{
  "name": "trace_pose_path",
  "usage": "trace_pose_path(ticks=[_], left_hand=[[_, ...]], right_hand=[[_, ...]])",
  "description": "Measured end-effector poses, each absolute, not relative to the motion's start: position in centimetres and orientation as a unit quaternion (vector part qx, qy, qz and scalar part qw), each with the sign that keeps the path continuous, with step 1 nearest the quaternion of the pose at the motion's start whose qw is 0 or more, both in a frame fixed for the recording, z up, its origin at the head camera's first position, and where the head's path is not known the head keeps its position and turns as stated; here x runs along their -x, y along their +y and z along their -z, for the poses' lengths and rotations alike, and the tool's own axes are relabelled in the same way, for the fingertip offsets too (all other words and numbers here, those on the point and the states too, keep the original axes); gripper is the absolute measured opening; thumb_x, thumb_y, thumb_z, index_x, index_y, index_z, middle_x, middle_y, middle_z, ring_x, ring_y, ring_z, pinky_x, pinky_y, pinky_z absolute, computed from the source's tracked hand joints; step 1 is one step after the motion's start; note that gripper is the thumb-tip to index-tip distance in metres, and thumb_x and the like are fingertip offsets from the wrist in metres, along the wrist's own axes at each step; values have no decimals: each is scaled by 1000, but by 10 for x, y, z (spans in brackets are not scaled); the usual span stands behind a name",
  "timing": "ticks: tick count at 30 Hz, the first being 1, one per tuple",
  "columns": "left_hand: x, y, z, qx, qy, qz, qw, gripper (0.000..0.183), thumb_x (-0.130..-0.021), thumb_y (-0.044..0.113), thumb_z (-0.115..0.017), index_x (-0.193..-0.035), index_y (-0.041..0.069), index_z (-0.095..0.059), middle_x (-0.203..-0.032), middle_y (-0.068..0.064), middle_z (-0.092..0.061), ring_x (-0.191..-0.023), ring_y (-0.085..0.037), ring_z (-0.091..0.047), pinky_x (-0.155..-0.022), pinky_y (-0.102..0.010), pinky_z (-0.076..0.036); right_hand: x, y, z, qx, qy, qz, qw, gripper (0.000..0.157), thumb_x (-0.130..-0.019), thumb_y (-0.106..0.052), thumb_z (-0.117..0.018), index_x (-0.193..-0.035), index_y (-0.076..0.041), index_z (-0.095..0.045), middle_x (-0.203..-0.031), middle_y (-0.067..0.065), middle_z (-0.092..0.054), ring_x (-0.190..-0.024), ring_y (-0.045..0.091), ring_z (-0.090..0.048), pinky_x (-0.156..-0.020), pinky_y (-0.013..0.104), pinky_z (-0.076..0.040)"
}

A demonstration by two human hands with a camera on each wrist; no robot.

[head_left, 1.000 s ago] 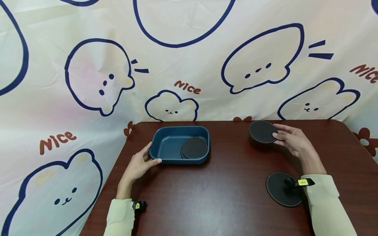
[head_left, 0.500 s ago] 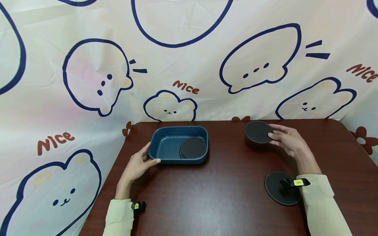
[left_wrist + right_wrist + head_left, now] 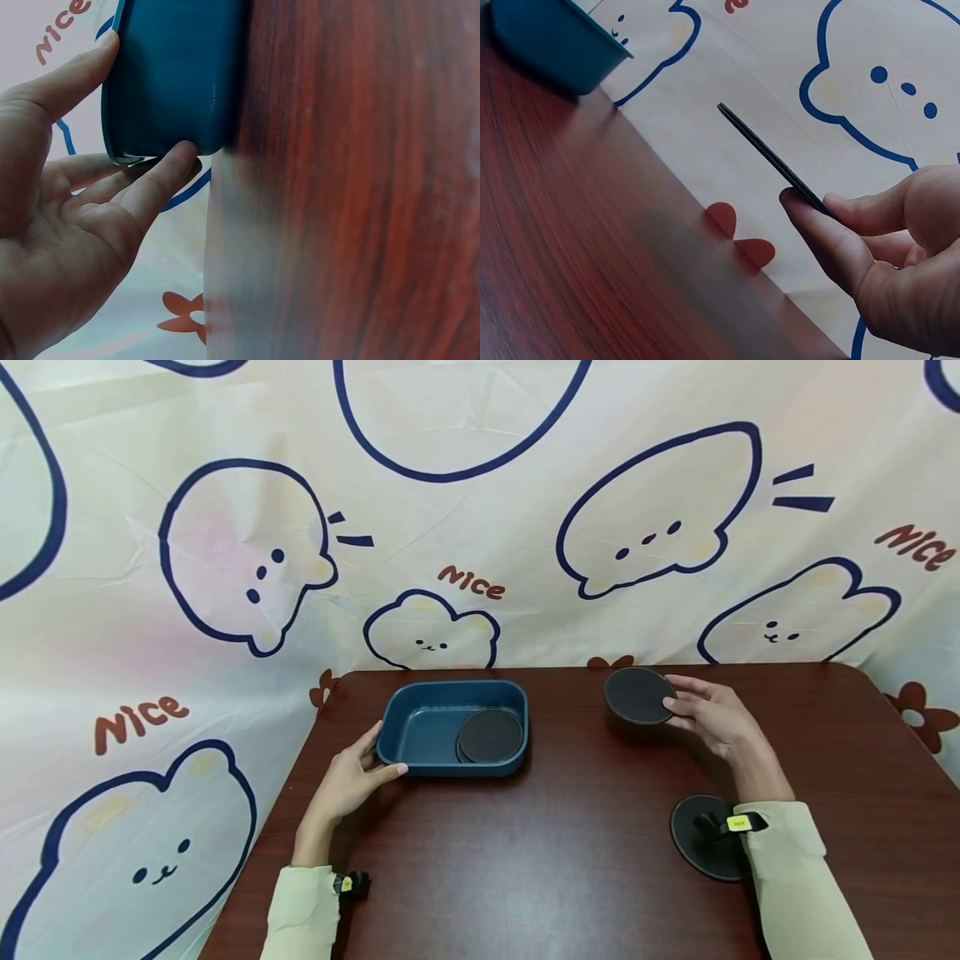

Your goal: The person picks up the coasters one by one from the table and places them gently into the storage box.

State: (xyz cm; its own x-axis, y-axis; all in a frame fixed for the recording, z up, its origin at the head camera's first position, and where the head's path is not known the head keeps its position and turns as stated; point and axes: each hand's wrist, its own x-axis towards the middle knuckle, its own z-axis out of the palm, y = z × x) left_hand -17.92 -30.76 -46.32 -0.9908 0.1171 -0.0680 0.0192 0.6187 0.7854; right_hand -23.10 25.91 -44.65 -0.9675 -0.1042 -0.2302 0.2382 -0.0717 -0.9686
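Note:
My left hand [image 3: 351, 779] holds the left end of a blue rectangular tub [image 3: 420, 739], its thumb at the near rim and its fingers round the end wall, as the left wrist view [image 3: 82, 217] also has it. Inside the tub, at its right, lie round black coasters [image 3: 491, 735], stacked. Above the table's far right part, my right hand [image 3: 712, 714] pinches another round black coaster [image 3: 637, 696] by its right edge. Edge-on in the right wrist view, this coaster [image 3: 769, 154] looks thin and tilted, apart from the table.
A larger black disc [image 3: 708, 839] lies on the brown table [image 3: 562, 860] at the right, partly behind my right wrist's strap and camera. A printed cloth [image 3: 435, 527] hangs along the table's far edge.
My right hand has moved left with the coaster, closer to the tub. The left hand and the tub have stayed in place.

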Motion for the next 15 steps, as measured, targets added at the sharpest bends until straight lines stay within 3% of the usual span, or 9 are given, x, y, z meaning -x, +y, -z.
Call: trace_pose_path(ticks=[15], left_hand=[[180,-309,464,-34,897,-436,59,96,-99,27,-80,-173,9,-20,-167,-27,-43,-144,-46,-57,-110,-58,-53]], right_hand=[[234,233,444,-41,670,731,124,73,-106,0,-63,-169,0,-26,-109,-11,-72,-92,4,-79,-85,23,-64]])
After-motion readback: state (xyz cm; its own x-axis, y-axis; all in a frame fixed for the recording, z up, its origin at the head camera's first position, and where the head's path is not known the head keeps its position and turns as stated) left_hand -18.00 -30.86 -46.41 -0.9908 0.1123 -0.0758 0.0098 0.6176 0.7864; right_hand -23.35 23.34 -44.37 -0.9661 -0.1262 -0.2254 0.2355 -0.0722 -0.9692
